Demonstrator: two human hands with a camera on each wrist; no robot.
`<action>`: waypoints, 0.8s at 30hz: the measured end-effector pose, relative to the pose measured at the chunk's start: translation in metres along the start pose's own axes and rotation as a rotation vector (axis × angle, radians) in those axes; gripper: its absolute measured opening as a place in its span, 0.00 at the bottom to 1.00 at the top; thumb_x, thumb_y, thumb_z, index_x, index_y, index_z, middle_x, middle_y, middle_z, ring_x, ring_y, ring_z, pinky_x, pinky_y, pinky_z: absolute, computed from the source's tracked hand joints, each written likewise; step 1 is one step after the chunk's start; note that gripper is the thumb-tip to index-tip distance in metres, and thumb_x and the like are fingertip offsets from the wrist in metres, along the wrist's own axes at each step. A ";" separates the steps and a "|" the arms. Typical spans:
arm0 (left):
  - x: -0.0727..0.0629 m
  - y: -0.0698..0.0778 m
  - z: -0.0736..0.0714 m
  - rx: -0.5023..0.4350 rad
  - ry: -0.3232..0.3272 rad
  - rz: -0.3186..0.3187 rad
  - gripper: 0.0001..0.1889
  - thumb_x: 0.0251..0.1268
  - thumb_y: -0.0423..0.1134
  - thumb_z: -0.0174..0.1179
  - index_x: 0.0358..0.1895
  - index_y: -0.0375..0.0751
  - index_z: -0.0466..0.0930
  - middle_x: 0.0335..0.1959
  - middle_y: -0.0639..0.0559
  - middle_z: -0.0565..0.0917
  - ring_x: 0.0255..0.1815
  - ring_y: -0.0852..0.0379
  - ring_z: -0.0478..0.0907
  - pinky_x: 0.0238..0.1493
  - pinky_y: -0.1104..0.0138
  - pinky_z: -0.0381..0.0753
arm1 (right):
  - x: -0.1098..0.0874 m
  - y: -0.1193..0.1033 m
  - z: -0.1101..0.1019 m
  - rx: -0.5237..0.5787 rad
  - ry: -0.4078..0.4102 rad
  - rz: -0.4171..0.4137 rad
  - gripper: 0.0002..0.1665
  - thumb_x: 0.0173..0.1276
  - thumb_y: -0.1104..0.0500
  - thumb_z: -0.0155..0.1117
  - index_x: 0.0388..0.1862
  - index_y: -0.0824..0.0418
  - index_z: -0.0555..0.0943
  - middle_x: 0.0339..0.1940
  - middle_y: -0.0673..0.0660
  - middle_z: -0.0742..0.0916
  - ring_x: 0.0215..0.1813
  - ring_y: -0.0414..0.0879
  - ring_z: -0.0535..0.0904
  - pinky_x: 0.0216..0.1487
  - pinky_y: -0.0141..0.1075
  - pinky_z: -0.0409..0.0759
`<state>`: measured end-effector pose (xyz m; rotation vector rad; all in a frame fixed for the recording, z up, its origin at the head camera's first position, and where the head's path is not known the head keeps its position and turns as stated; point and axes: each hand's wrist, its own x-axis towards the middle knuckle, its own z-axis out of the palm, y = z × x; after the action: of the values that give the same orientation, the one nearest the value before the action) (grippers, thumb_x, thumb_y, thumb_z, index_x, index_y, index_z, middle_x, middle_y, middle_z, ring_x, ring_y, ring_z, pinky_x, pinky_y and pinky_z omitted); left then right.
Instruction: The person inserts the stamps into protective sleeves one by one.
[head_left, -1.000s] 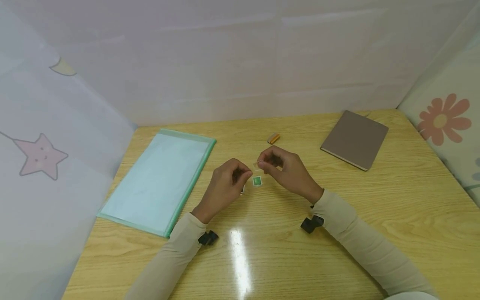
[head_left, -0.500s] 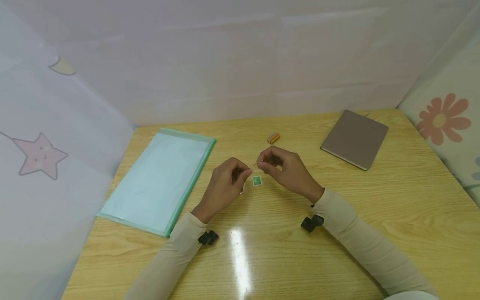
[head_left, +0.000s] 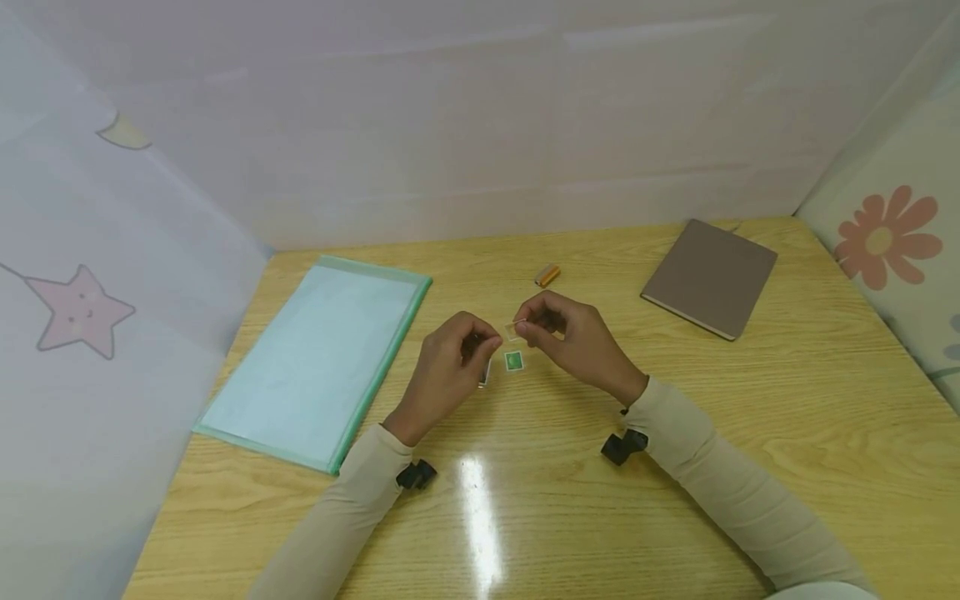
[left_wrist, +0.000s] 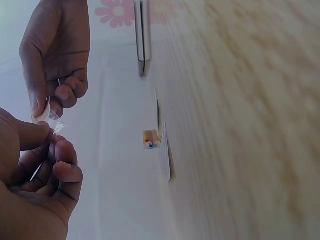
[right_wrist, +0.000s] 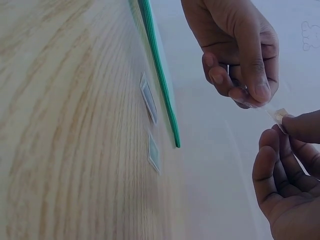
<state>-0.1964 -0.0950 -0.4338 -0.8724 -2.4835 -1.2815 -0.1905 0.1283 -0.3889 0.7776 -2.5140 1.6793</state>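
Observation:
My left hand and right hand face each other over the middle of the table, both raised off it. Between them is a small clear plastic sleeve. The left thumb and fingertips pinch its one end. At its other end, the right thumb and fingertips pinch it together with a small beige paper piece, which they partly cover. Below the hands lies a small green square with a white border, like a stamp. A second small white-edged square lies beside it, mostly hidden behind my left hand in the head view.
A green-edged clear folder with white paper lies at the left. At the back right is a brown notebook. A small orange and grey block sits beyond the hands. Printed sheets wall the wooden table at back and sides.
My left hand has shifted very slightly left and away, so a little more of the square behind it shows. The right hand has hardly moved and both keep their pinch.

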 end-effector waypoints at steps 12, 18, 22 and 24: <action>0.000 0.000 0.000 -0.022 0.011 -0.004 0.04 0.76 0.43 0.59 0.46 0.49 0.77 0.35 0.61 0.77 0.25 0.62 0.74 0.25 0.68 0.76 | 0.003 0.033 0.002 0.045 0.004 0.018 0.08 0.76 0.51 0.63 0.48 0.52 0.80 0.38 0.51 0.85 0.36 0.44 0.82 0.36 0.40 0.80; 0.000 0.000 0.001 -0.017 0.016 -0.002 0.04 0.75 0.43 0.60 0.45 0.49 0.77 0.35 0.61 0.76 0.25 0.62 0.74 0.26 0.68 0.76 | 0.004 0.034 0.003 0.078 -0.001 0.027 0.09 0.76 0.49 0.63 0.48 0.51 0.80 0.38 0.51 0.85 0.37 0.53 0.83 0.37 0.41 0.81; 0.000 -0.001 0.001 -0.018 0.016 0.001 0.04 0.75 0.42 0.60 0.45 0.49 0.77 0.35 0.60 0.76 0.26 0.63 0.74 0.26 0.69 0.77 | 0.004 0.035 0.003 0.124 -0.009 0.040 0.10 0.76 0.51 0.63 0.48 0.53 0.80 0.39 0.55 0.85 0.40 0.63 0.82 0.40 0.49 0.82; 0.000 -0.001 0.001 -0.020 0.015 0.003 0.04 0.75 0.42 0.60 0.46 0.49 0.77 0.35 0.60 0.76 0.26 0.63 0.74 0.27 0.69 0.78 | 0.004 0.035 0.003 0.137 -0.012 0.047 0.10 0.76 0.51 0.63 0.49 0.55 0.80 0.40 0.57 0.85 0.40 0.63 0.82 0.41 0.53 0.81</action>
<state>-0.1967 -0.0946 -0.4352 -0.8668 -2.4610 -1.3094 -0.2075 0.1342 -0.4197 0.7444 -2.4654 1.8840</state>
